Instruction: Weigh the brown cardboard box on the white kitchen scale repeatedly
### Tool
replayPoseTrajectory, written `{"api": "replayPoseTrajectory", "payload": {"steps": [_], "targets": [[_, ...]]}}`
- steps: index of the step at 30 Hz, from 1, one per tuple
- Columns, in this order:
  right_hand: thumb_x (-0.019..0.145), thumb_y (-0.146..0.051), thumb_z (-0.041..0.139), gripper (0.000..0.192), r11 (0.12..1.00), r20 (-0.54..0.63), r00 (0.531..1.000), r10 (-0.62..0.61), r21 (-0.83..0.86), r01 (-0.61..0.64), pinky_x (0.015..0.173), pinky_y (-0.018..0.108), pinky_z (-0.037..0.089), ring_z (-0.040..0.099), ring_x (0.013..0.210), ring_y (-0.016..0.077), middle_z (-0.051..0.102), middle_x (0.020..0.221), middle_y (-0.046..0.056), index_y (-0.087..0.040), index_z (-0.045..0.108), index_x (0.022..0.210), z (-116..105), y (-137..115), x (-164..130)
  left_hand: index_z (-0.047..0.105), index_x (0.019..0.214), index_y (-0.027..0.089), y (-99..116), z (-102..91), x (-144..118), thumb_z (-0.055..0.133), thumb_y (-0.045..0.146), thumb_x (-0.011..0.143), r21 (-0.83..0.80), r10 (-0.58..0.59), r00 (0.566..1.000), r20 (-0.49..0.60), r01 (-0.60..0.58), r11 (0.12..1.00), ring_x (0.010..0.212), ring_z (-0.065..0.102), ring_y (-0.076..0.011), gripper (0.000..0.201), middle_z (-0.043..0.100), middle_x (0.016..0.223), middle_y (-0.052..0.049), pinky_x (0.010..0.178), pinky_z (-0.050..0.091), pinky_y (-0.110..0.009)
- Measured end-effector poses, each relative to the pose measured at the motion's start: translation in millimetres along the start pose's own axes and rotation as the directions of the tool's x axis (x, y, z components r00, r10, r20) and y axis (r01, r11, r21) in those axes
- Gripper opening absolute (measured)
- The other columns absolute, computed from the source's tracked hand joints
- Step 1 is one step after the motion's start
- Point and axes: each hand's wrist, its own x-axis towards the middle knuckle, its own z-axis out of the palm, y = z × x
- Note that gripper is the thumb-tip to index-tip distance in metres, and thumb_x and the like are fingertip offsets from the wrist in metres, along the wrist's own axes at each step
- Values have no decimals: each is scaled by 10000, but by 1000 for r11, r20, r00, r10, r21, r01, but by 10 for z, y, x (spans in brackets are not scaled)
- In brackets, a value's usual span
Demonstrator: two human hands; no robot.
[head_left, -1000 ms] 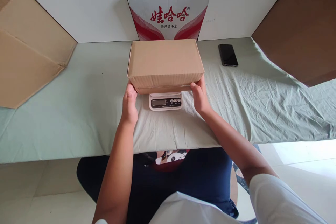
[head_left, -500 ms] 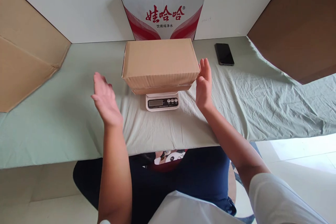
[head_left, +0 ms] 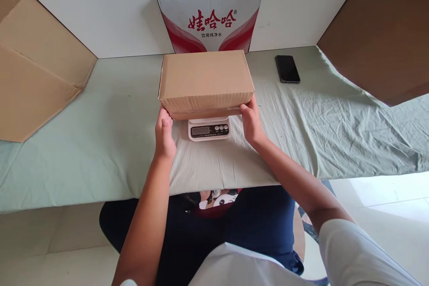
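Observation:
A closed brown cardboard box point(head_left: 207, 76) rests on a small white digital scale point(head_left: 209, 130), whose display and buttons stick out below the box's front. My left hand point(head_left: 165, 134) is against the box's lower left corner, its fingers partly hidden by the cardboard. On the opposite side, my right hand point(head_left: 250, 119) grips the lower right corner, with the thumb on the front face and the fingers out of sight. The scale's weighing plate is mostly covered by the box. Its display looks dark, with no readable digits.
Behind the box stands a white and red carton point(head_left: 211, 18) with Chinese lettering. A black phone point(head_left: 287, 69) lies at the back right on the green cloth point(head_left: 127, 152). Large cardboard panels point(head_left: 40, 62) flank the table on the left and right.
My left hand has moved right, from open in the air to the box's left corner. My right hand has shifted slightly down and taken hold of the right corner. The box stays on the scale.

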Motion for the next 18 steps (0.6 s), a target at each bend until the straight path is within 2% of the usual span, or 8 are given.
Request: {"api": "replayPoseTrajectory", "payload": {"steps": [5, 9, 11, 14, 18], "targets": [[832, -637, 575, 712, 999, -30, 998, -46, 16, 47, 1314, 531, 350, 425, 1520, 309, 555, 1536, -13, -400, 452, 1492, -48, 21, 146, 591, 1410, 273, 35, 54, 129, 437, 775, 916, -62, 48, 999, 17, -47, 997, 1489, 500, -302, 721, 593, 1525, -112, 1237, 403, -438], [808, -721, 549, 770, 987, -23, 987, -161, -2, 161, 1358, 526, 259, 309, 1603, 302, 462, 1629, -33, -379, 442, 1490, -56, 52, 631, 643, 1297, 239, -20, 131, 611, 450, 810, 891, -78, 41, 999, -35, -44, 996, 1492, 497, -301, 727, 625, 1476, -120, 1257, 376, -441], [800, -755, 529, 833, 983, -37, 982, -184, -4, 184, 1375, 522, 205, 228, 1642, 285, 384, 1682, -50, -376, 381, 1526, -16, 91, 940, 626, 1314, 234, -119, 202, 940, 439, 833, 878, -111, -18, 997, -74, 9, 994, 1507, 483, -285, 764, 618, 1492, -117, 1268, 365, -433], [814, -770, 502, 852, 992, -76, 989, -125, -16, 124, 1385, 513, 156, 162, 1665, 249, 338, 1708, -72, -391, 317, 1554, 71, 226, 1316, 598, 1355, 214, -354, 323, 1362, 399, 853, 873, -157, -124, 980, -153, 100, 983, 1532, 451, -267, 825, 565, 1560, -133, 1289, 334, -416], [828, -744, 454, 837, 1000, -119, 993, -29, 5, 30, 1377, 510, 205, 291, 1614, 234, 400, 1675, -33, -331, 331, 1545, 127, 529, 1481, 593, 1383, 206, -684, 403, 1571, 348, 859, 886, -132, -168, 969, -183, 145, 981, 1566, 402, -259, 856, 525, 1602, -138, 1310, 290, -402]]}}
